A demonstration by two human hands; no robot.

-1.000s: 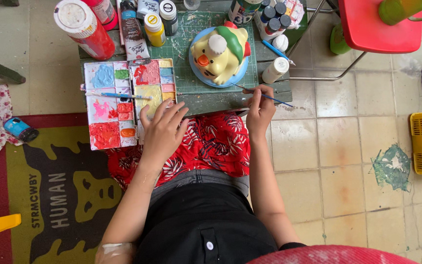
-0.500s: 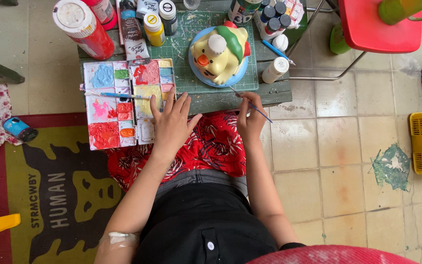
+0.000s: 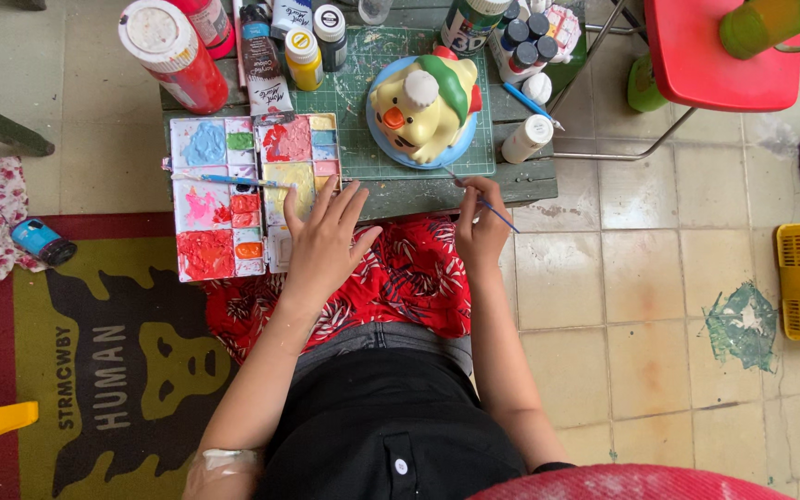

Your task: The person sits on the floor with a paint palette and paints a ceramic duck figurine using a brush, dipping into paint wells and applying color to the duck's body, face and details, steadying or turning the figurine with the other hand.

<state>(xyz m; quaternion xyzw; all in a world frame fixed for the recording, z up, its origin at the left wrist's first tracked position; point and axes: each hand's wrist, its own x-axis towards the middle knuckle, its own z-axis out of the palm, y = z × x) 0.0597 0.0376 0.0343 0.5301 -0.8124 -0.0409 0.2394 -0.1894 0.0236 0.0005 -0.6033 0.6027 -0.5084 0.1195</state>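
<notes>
From the head camera we saw a tiled floor and a low green table (image 3: 520,181) crowded with paint bottles. Our left hand (image 3: 326,243) lay open, fingers spread, on the table edge just beside the paint palette (image 3: 233,194). Our right hand (image 3: 481,222) pinched a thin paintbrush (image 3: 480,200), its tip near the yellow chick figurine (image 3: 423,106) on its blue plate (image 3: 381,148).
</notes>
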